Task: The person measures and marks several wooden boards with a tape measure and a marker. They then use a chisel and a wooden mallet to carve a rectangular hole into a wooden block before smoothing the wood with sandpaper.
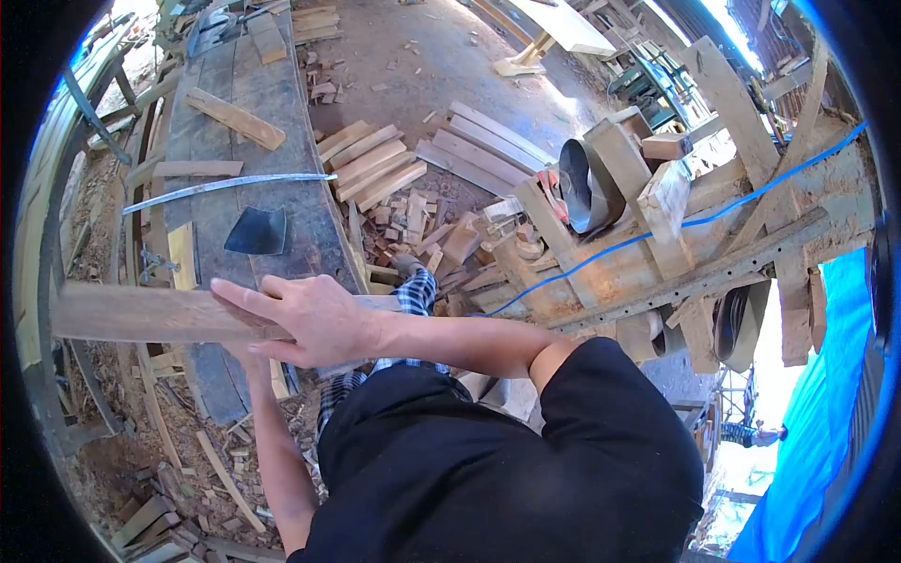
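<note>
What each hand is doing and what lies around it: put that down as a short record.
Right hand: laid over the board, index finger pointing along it
Left hand: under the board, mostly hidden
On the bench: a dark sheet, a thin curved strip, loose wood pieces
On the ground: planks and scraps
Right side of picture: blue cord

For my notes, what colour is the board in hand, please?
The board is brown, seen in the head view.
</note>
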`<state>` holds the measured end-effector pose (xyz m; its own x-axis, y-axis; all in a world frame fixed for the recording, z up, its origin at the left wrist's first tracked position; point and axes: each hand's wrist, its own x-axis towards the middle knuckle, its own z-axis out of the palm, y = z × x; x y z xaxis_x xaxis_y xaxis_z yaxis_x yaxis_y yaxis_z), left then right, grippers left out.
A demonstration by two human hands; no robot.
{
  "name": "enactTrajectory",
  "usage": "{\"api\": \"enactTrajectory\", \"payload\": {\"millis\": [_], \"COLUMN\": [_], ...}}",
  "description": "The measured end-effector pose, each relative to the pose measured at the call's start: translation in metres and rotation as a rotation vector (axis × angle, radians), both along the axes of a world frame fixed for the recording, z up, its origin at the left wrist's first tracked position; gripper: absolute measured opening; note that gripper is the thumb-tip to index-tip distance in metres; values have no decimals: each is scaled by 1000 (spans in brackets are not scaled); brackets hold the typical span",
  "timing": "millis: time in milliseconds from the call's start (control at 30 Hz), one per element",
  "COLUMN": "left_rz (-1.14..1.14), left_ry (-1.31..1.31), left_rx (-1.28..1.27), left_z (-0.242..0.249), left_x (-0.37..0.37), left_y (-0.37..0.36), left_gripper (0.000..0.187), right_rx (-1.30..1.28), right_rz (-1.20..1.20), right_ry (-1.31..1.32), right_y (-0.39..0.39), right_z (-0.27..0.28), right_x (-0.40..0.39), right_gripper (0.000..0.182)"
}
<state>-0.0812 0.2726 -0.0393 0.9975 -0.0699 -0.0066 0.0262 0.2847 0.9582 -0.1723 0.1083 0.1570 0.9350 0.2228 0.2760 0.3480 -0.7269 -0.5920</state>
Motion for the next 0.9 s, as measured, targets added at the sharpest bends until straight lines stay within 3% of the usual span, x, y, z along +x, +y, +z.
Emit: {"api": "enactTrajectory", "payload": {"millis": [33, 100, 133, 167, 200, 267, 300, 400, 467, 533, 567, 633, 667, 700, 900], "left_rz": [-23, 3, 4, -136, -264, -232, -147, -35, 15, 162, 169, 265, 315, 326, 281], "left_ry": [40, -182, -184, -281, -365, -273, -363, -306, -294, -95, -85, -45, -31, -31, -58], "left_rx": [-26, 98, 106, 304, 519, 475, 490, 484, 479, 204, 213, -45, -177, -175, -70], "left_z": [4, 9, 14, 20, 28, 64, 54, 57, 63, 64, 64, 73, 77, 80, 79], "left_x": [-2, 2, 3, 4, 6, -6, -3, -2, 0, 7, 9, 20, 23, 22, 14], "left_y": [-2, -7, -9, -6, 4, -9, -13, -15, -8, -3, 6, 32, 40, 42, 31], "left_gripper": [66, 56, 56, 44, 33, 20, 21, 18, 18, 20, 20, 12, 18, 18, 27], "right_rx": [42, 88, -17, -116, -99, -51, 66, 189, -82, -58, -37, 33, 98, 91, 85], "right_rz": [-25, -54, -64, -58, -88, -105, -107, -100, -77, -78, -102, -130, -165, -193, -204], "right_ry": [-33, -74, 62, 199, 133, 14, -226, -68, 209, 191, 194, 164, 120, 239, 235], "right_y": [1, -1, -7, -8, -10, -15, -13, -6, -9, -14, -15, -21, -24, -28, -35], "right_z": [0, -4, -13, -23, -28, -23, -27, -23, -34, -38, -42, -59, -63, -62, -77], "right_x": [1, 5, 6, 10, 12, 12, 16, 7, 5, 4, 0, -2, -1, -3, -12], "right_gripper": [78, 77, 77, 76, 75, 73, 73, 75, 74, 74, 73, 73, 73, 74, 73]}}
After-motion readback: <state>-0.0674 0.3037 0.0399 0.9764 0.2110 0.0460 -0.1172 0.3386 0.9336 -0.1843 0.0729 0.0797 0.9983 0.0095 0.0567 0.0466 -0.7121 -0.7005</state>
